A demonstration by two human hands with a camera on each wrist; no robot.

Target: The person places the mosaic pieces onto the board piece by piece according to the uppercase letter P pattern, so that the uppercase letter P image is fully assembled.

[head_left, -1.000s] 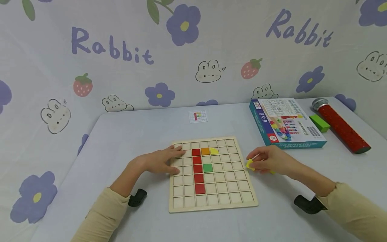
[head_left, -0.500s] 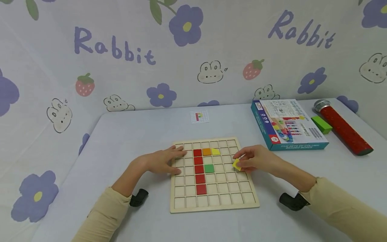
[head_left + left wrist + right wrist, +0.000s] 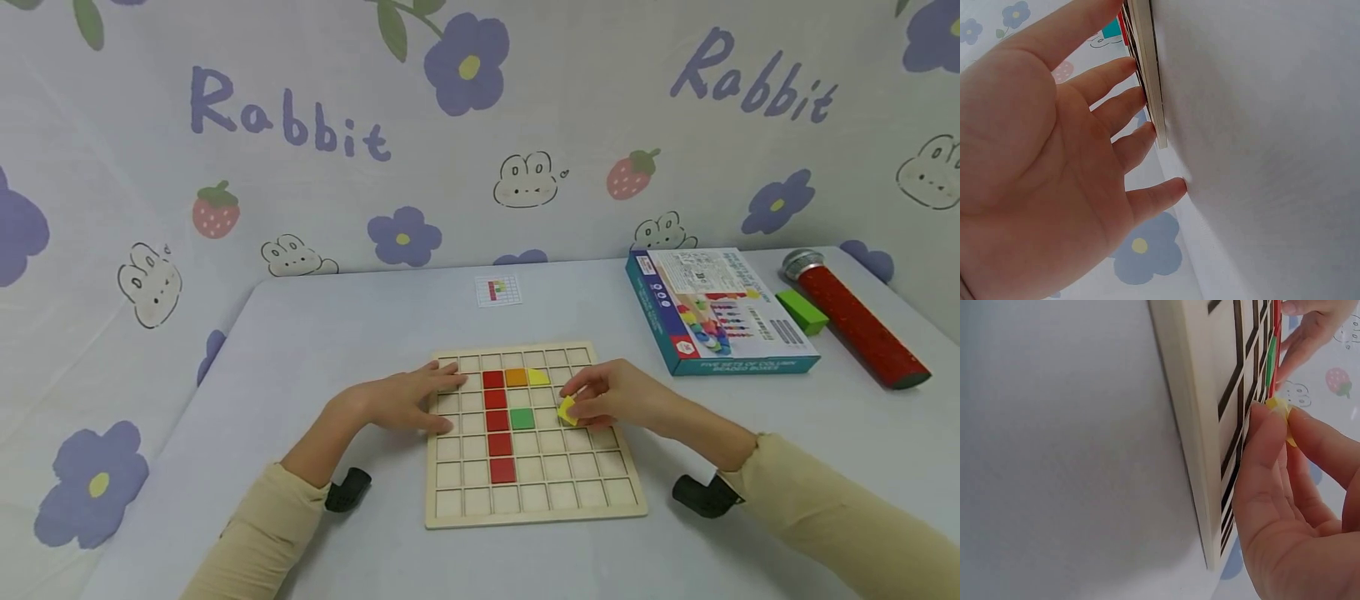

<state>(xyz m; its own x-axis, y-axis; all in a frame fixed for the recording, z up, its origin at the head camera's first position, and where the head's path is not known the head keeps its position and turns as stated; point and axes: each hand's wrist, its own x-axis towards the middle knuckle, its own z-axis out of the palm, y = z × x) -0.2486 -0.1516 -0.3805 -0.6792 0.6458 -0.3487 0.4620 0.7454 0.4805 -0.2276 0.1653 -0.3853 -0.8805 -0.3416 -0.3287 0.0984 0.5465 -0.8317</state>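
A wooden grid board [image 3: 570, 496] lies flat on the table. Down one of its columns run several red tiles [image 3: 498, 421], with an orange tile [image 3: 516, 377] and a yellow corner-cut tile [image 3: 538, 377] beside the top one. One green tile [image 3: 522, 418] sits right of the red column. My left hand [image 3: 401, 400] rests with spread fingers on the board's left edge; the left wrist view shows its fingertips along that edge. Over the right part of the grid, my right hand [image 3: 622, 396] pinches a yellow tile [image 3: 567, 411] between thumb and finger, tilted above the cells.
A small pattern card [image 3: 498, 291] lies behind the board. Back right are a flat cardboard box [image 3: 720, 308], a green block [image 3: 802, 311] and a red microphone [image 3: 862, 325]. A printed cloth [image 3: 450, 167] hangs behind the table.
My right hand has moved left with the yellow tile, from beside the board's right edge to over the grid. My left hand stays at the left edge.
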